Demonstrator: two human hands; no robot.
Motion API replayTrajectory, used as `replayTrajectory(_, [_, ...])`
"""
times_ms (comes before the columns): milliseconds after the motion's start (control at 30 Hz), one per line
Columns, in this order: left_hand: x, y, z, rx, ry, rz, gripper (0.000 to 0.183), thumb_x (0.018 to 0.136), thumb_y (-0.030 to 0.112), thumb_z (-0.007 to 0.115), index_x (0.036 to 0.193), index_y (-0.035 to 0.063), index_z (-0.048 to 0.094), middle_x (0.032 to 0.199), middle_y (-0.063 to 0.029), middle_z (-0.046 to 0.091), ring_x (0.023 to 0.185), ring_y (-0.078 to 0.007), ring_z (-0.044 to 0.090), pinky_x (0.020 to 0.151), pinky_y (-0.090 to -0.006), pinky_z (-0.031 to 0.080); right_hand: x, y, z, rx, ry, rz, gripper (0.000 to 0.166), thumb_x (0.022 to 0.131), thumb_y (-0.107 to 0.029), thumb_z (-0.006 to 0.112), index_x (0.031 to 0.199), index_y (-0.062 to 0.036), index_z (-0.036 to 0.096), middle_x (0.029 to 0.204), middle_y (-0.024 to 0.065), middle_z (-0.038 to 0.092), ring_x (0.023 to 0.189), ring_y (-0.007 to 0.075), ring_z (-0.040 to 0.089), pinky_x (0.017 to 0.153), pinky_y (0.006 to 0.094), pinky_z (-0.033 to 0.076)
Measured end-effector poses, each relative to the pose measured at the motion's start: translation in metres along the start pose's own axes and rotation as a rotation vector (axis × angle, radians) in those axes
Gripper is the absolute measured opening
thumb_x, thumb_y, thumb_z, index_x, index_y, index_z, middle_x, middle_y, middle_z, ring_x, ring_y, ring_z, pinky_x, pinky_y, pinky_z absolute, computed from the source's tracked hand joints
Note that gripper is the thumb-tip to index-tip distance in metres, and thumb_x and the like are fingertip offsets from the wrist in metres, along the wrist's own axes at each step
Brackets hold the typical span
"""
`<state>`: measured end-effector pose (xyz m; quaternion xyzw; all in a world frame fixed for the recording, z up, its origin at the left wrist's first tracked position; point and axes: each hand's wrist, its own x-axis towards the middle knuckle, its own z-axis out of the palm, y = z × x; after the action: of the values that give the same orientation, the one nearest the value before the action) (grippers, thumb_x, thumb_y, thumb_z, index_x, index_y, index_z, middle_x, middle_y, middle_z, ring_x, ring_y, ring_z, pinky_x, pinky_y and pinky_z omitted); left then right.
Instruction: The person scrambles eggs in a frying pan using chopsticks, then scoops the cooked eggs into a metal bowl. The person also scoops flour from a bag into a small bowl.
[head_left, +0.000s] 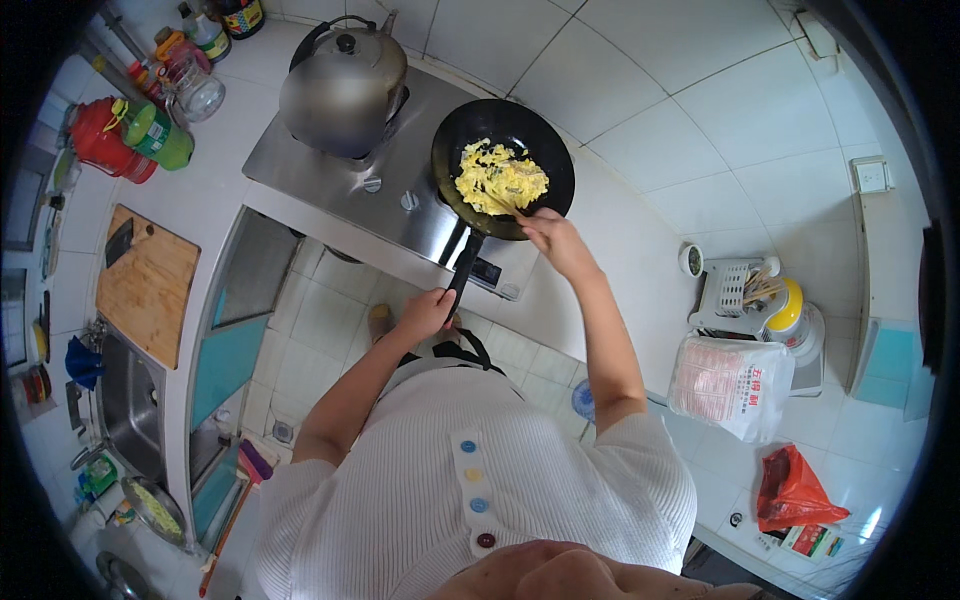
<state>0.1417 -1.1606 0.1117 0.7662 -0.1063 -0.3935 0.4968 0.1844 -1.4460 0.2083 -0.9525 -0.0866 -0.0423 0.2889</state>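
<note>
My left hand (430, 312) grips the black handle (466, 268) of a dark frying pan (551, 135), which sits on the right side of a stainless steel gas stove (345, 199). Inside the pan lies a heap of yellow scrambled egg (501, 180) with small darker bits. Over the pan's near right rim, my right hand (552, 236) holds thin wooden chopsticks (508, 206), their tips in the egg. My fingers partly hide the chopsticks.
A metal kettle (375, 52) stands on the stove's left side. Leftward are a cutting board (154, 289) with a cleaver (120, 241), a sink (131, 409) and several bottles (161, 135). On the right are a utensil rack (724, 289), a plastic-wrapped package (727, 386) and a red bag (795, 491).
</note>
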Motion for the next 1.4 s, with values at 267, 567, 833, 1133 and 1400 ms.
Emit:
replayTrajectory(267, [-0.011,0.016,-0.006,-0.011,-0.027,-0.027,0.045,0.099,0.037,0.039,0.080,0.0023,0.059,0.066,-0.0056,0.062,0.063,-0.0199,0.060,0.064,-0.0356,0.046,0.011,0.011,0.013,-0.017,0.068,0.010,0.011,0.085,-0.007,0.064,0.091,0.0020,0.068,0.082,0.0188,0.061,0.076,0.0335,0.059,0.072,0.0381,0.049])
replayTrajectory(567, [-0.001,0.002,-0.013,-0.302,-0.232,0.057,0.045,0.102,0.037,0.038,0.084,0.0010,0.059,0.075,-0.0033,0.061,0.067,-0.0135,0.059,0.069,-0.0288,0.046,0.010,0.045,0.021,-0.052,0.226,-0.036,0.013,0.083,-0.006,0.065,0.094,-0.0003,0.069,0.084,0.0186,0.061,0.079,0.0349,0.060,0.072,0.0398,0.049])
replayTrajectory(833, [0.018,-0.040,-0.006,-0.321,-0.041,0.103,0.047,0.100,0.044,0.039,0.090,0.0025,0.059,0.079,-0.0026,0.061,0.072,-0.0134,0.054,0.070,-0.0290,0.045,0.008,0.032,0.007,-0.046,0.359,0.183,0.011,0.083,-0.005,0.065,0.092,0.0002,0.068,0.085,0.0195,0.063,0.078,0.0351,0.061,0.071,0.0395,0.050])
replayTrajectory(1133, [-0.001,-0.017,0.006,-0.246,0.054,0.164,0.034,0.098,0.029,0.050,0.115,0.0001,0.055,0.084,-0.0006,0.059,0.075,-0.0095,0.054,0.070,-0.0262,0.046,-0.008,0.023,0.011,-0.137,0.080,0.105,0.018,0.086,-0.006,0.063,0.102,-0.0008,0.068,0.084,0.0161,0.060,0.076,0.0315,0.060,0.071,0.0372,0.049])
replayTrajectory(1400, [0.000,-0.014,0.003,-0.254,0.106,0.170,0.034,0.098,0.028,0.051,0.117,-0.0001,0.054,0.086,-0.0019,0.060,0.076,-0.0096,0.056,0.070,-0.0265,0.047,-0.010,-0.008,0.007,0.077,0.014,0.036,0.014,0.084,-0.005,0.064,0.095,0.0007,0.068,0.085,0.0181,0.062,0.077,0.0322,0.060,0.071,0.0380,0.050])
